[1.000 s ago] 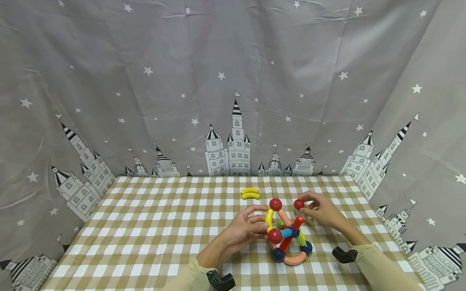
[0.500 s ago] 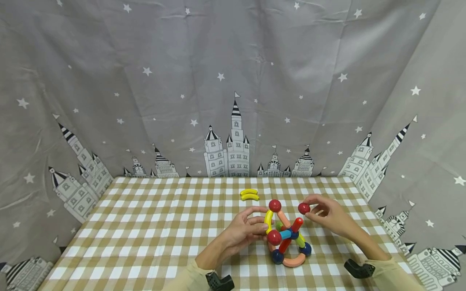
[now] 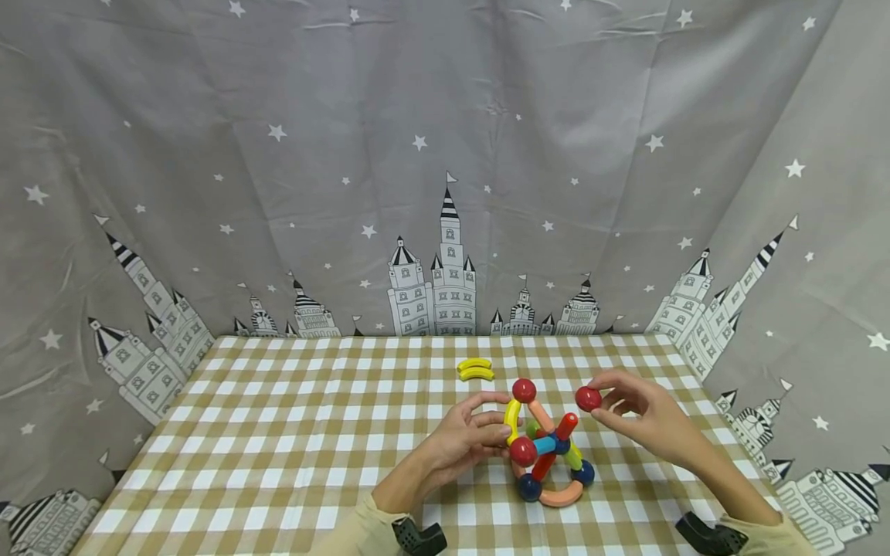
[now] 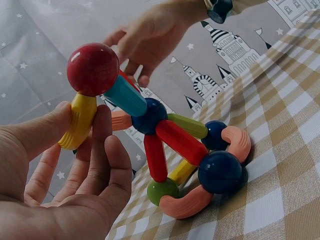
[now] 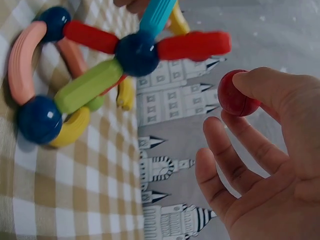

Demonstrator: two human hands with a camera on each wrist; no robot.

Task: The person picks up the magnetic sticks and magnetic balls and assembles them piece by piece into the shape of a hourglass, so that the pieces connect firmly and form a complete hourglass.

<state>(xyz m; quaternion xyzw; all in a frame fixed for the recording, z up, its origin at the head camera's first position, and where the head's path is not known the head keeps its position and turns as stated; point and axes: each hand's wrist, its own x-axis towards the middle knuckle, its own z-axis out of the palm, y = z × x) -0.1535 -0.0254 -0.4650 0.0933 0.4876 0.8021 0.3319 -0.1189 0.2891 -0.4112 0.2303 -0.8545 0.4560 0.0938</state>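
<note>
A toy structure of coloured rods and balls stands on the checked tablecloth, with a dark blue ball (image 5: 136,54) at its hub. My left hand (image 3: 467,439) pinches the curved yellow rod (image 4: 80,120) on its left side, just under a red ball (image 4: 93,69). Another red ball (image 3: 524,391) tops that rod's far end. From the hub a straight red rod (image 5: 195,46) points up, its end bare. My right hand (image 3: 643,413) pinches a loose red ball (image 5: 237,93) between thumb and fingertips, apart from the structure and to its right.
Two curved yellow rods (image 3: 476,369) lie side by side on the checked cloth (image 3: 278,432) behind the structure. A grey curtain (image 3: 334,154) printed with castles and stars hangs at the table's back edge.
My right hand has drawn the loose red ball rightward, away from the structure. The left hand keeps its pinch on the curved yellow rod, and the structure stays about where it was.
</note>
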